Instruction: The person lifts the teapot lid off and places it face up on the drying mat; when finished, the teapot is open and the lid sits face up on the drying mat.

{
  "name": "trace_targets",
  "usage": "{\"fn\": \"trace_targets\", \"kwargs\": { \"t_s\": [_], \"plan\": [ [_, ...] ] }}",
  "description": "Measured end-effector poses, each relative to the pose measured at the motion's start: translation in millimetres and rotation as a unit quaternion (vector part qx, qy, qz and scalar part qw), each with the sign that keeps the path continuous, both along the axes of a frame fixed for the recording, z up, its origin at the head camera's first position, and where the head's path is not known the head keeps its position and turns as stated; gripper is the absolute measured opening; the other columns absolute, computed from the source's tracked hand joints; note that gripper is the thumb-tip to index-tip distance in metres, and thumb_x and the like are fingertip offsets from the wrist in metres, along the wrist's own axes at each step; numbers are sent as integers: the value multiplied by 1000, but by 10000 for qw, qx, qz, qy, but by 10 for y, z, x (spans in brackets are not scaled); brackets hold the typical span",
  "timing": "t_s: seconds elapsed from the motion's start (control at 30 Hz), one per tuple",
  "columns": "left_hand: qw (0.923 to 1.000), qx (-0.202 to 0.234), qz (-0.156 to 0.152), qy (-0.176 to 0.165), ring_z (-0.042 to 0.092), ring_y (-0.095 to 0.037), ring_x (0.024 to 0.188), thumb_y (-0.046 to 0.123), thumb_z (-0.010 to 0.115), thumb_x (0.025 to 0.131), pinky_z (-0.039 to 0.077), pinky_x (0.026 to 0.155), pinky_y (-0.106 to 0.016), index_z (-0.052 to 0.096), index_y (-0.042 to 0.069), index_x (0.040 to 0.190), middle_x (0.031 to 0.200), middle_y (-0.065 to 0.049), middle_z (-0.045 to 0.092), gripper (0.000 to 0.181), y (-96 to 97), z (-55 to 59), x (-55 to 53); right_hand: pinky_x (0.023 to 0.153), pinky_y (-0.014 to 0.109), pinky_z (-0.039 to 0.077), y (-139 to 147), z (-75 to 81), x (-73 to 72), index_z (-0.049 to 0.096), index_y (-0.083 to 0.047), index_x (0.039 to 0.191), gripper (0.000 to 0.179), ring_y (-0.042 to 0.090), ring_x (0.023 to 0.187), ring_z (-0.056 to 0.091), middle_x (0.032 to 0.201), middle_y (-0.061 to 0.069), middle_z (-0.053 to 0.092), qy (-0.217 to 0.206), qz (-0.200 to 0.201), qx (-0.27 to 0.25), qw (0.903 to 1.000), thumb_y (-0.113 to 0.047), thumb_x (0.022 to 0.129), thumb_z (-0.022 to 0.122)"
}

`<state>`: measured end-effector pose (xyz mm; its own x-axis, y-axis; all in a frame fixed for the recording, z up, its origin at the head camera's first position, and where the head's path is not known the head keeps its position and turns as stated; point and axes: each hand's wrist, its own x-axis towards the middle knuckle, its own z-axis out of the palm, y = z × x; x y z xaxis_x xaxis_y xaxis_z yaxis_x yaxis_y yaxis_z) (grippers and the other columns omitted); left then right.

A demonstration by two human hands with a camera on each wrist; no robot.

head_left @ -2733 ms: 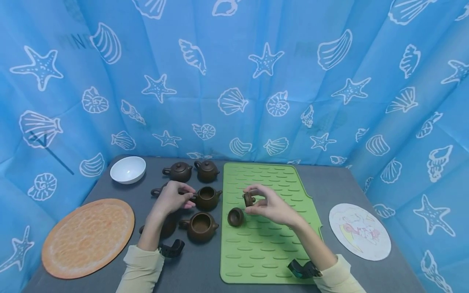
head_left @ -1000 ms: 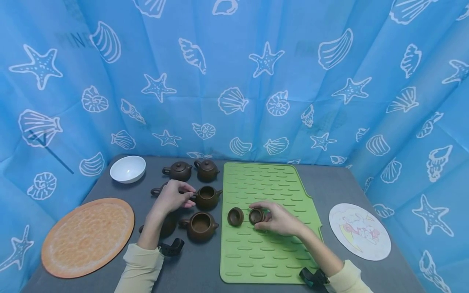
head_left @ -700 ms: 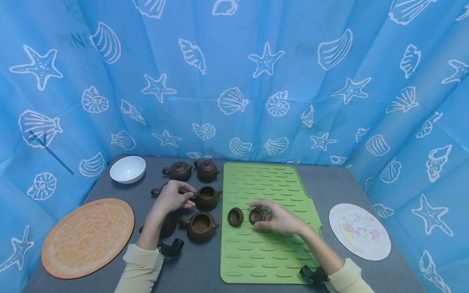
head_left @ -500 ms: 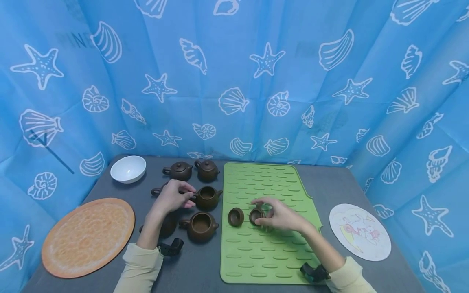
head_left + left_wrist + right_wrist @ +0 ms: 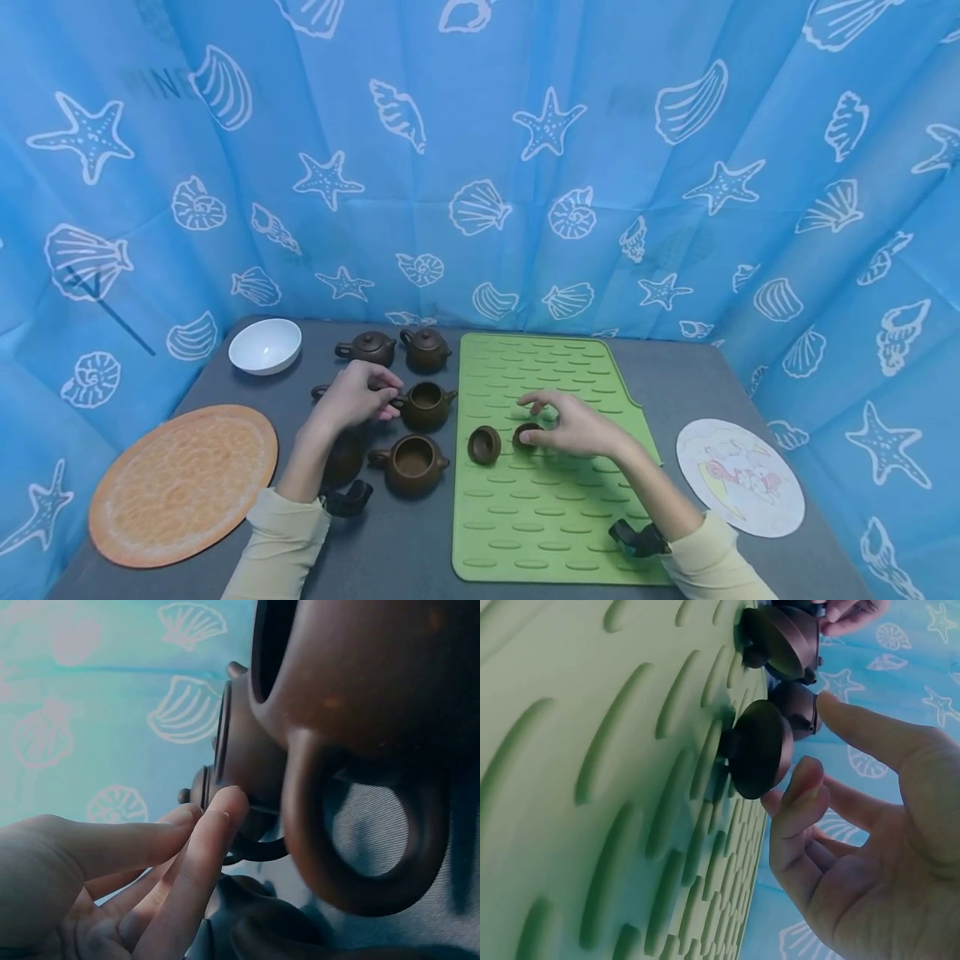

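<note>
My left hand (image 5: pixel 356 398), fingers loosely bent, stays beside the handle of the middle lidless brown teapot (image 5: pixel 427 414); contact with it cannot be told. The left wrist view shows nothing between its thumb and fingers. A second lidless teapot (image 5: pixel 413 475) stands in front. On the green mat (image 5: pixel 540 533), two teapot lids lie upside down, hollow sides up: a left lid (image 5: pixel 483 445) and a right lid (image 5: pixel 763 750). My right hand (image 5: pixel 573 427) is just over the right lid, fingers spread apart, its thumb partly hiding that lid in the head view.
Two lidded teapots, one left (image 5: pixel 371 348) and one right (image 5: pixel 426 350), stand at the back. More teapots are partly hidden under my left arm. A white bowl (image 5: pixel 265 347) and a round orange mat (image 5: pixel 183 483) lie left; a round printed mat (image 5: pixel 738 477) lies right.
My right hand brought a lid down, turned it hollow side up and set it on the mat beside the other lid. Its fingers have since let go and lifted slightly. My left hand barely moved.
</note>
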<state>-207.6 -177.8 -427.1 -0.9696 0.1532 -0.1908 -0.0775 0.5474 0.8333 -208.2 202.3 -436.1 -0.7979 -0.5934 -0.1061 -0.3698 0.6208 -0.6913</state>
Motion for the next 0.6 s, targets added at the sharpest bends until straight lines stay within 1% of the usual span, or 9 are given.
{"fn": "trace_targets", "kwargs": {
  "t_s": [0.13,0.23,0.3,0.37,0.4,0.47,0.53,0.6],
  "plan": [
    [9999,11,-114,15,81,-19,84,4,62,109,69,75,-30,72,-5,129,116,-23,74,24,-16,37,-25,55,23,50,19,-8,4,62,3,144,57,3,53,49,132,30,68,-44,44,-37,10000,-25,98,81],
    [9999,-5,-162,34,82,-22,86,4,62,109,69,76,-32,71,-5,129,117,-24,74,24,-28,62,-26,52,23,47,25,-14,5,62,2,145,58,4,50,44,132,30,68,-110,29,-66,9999,-25,98,81],
    [9999,-18,-152,34,82,-23,86,4,62,108,70,78,-35,72,-5,128,116,-24,74,24,-29,75,-21,51,23,46,25,-26,2,63,1,145,58,4,49,43,130,29,68,-125,23,-63,9999,-26,98,82],
    [9998,-53,-175,59,81,-20,85,4,62,108,70,80,-37,71,-5,129,116,-24,74,24,-33,83,-15,51,22,46,24,-47,2,63,1,144,56,3,50,44,129,28,69,-135,66,-75,9999,-24,97,83],
    [9998,-51,-172,55,81,-20,85,4,62,109,70,80,-37,71,-5,129,116,-24,74,24,-34,87,-12,51,22,47,25,-62,4,63,2,143,56,2,51,46,129,28,69,-140,106,-86,9998,-22,96,83],
    [9999,-37,-149,11,81,-18,84,4,62,109,70,80,-37,71,-5,129,117,-24,74,24,-31,84,-11,54,21,51,27,-94,16,63,2,143,55,2,55,53,128,27,70,-137,174,-133,9997,-17,95,84],
    [9998,-39,-185,16,81,-17,84,4,62,109,70,80,-36,71,-6,129,117,-24,74,24,-32,82,-10,58,21,56,31,-125,36,63,3,142,55,3,62,62,129,27,70,-119,218,-233,9994,-12,94,85],
    [9999,-36,-148,-26,81,-17,84,4,62,109,70,80,-37,71,-5,129,118,-24,73,24,-30,79,-13,64,22,61,32,-147,60,62,5,142,56,6,70,70,132,28,69,-20,279,-331,9991,-7,92,85]
  ]
}}
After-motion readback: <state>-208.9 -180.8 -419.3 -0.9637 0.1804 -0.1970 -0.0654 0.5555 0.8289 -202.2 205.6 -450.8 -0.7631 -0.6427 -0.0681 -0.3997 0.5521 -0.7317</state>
